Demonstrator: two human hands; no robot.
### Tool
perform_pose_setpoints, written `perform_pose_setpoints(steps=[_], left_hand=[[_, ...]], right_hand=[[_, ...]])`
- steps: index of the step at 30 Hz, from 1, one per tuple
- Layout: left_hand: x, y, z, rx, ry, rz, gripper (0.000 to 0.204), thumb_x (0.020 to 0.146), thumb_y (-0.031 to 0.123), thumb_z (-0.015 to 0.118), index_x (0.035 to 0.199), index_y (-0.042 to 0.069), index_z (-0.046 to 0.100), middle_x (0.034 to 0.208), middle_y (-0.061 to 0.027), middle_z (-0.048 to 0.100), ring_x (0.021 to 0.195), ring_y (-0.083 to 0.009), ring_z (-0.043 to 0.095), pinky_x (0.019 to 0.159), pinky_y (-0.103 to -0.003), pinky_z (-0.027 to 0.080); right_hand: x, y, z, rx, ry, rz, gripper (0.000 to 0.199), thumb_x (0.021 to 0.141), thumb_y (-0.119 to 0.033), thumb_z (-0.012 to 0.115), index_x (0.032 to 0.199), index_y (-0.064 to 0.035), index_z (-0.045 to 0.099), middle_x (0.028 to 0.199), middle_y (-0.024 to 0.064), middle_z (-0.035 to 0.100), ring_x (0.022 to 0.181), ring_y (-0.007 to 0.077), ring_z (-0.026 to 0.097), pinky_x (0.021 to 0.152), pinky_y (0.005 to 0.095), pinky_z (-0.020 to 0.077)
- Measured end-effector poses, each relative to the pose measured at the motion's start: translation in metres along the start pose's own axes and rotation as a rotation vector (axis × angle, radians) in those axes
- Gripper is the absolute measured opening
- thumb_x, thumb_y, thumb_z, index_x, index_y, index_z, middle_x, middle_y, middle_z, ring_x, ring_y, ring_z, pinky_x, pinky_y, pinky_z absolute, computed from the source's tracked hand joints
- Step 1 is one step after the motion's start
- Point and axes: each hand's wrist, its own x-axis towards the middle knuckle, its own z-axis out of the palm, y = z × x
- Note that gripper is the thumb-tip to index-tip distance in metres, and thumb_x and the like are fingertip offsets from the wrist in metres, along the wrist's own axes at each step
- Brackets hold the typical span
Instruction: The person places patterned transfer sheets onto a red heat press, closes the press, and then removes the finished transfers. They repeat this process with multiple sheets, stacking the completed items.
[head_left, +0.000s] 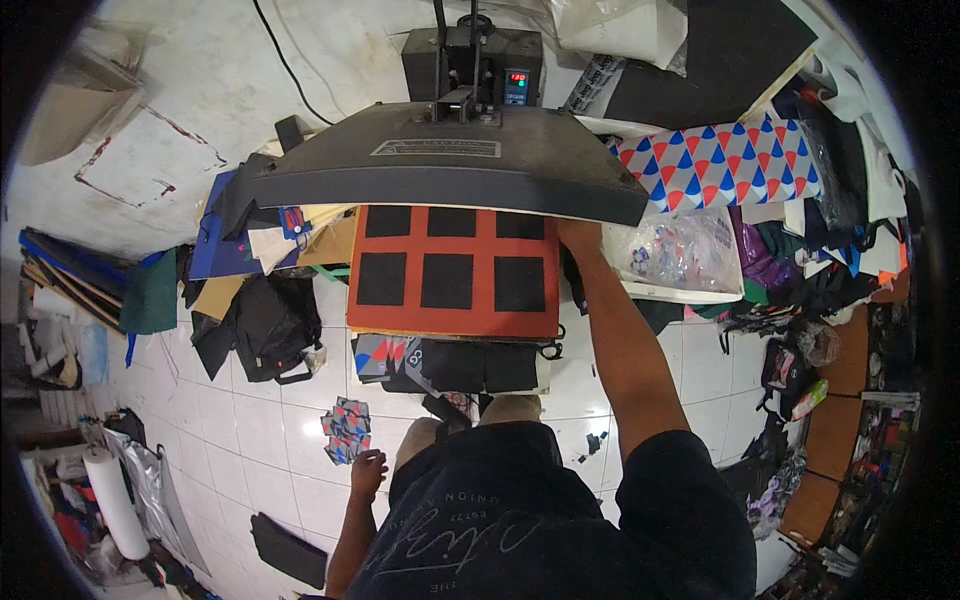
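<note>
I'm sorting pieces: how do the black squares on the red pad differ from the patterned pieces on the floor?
The black squares look plain; the patterned pieces show grey, red and blue. The black squares lie spaced apart in rows on the red pad; the patterned pieces overlap in a loose heap on the floor. Both look flat.

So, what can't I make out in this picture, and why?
All in head view:
Right hand: fingertips hidden by the heat press's upper plate.
Far row of black squares: rear edges hidden by that plate.
Clear plastic bag: contents too small, blurred by plastic glare.
Left hand: too small to tell whether it holds anything.
</note>
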Motion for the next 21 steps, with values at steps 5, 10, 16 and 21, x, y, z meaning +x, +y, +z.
perform_pose_setpoints(steps=[5,10,16,21], left_hand=[[0.011,-0.005,-0.018,-0.001,-0.030,-0.008,0.034,0.085,0.021,0.065,0.110,0.001,0.057,0.083,-0.0070,0.064,0.067,-0.0148,0.062,0.053,-0.028,0.048],[0.032,-0.008,-0.034,0.060,-0.081,0.033,0.028,0.085,0.022,0.064,0.104,0.003,0.059,0.081,-0.0053,0.063,0.065,-0.0133,0.061,0.052,-0.027,0.048],[0.052,-0.032,-0.041,0.136,-0.165,0.070,0.025,0.084,0.024,0.066,0.099,0.004,0.063,0.079,-0.0078,0.065,0.065,-0.0164,0.063,0.052,-0.029,0.050],[0.067,-0.027,-0.018,0.742,-0.084,0.632,0.027,0.082,0.026,0.068,0.101,0.008,0.064,0.089,-0.0179,0.069,0.083,-0.0316,0.068,0.072,-0.040,0.054]], right_hand=[[-0.043,-0.046,-0.090,0.453,-0.149,0.240,0.029,0.082,-0.027,0.074,0.091,-0.0001,0.066,0.076,0.0042,0.063,0.069,0.0117,0.055,0.063,0.0258,0.0425],[-0.152,-0.003,-0.143,0.578,0.169,0.310,0.017,0.086,-0.016,0.071,0.085,-0.0013,0.064,0.070,-0.0013,0.056,0.065,0.0061,0.047,0.059,0.0229,0.0387],[-0.281,0.010,-0.169,0.297,0.119,0.618,0.010,0.084,-0.007,0.065,0.092,-0.0024,0.062,0.069,-0.0030,0.050,0.061,0.0055,0.042,0.056,0.0222,0.0359],[-0.328,0.008,-0.160,0.226,0.032,0.626,0.015,0.084,-0.015,0.067,0.091,-0.0025,0.063,0.074,0.0054,0.062,0.064,0.0125,0.056,0.061,0.0275,0.0464]])
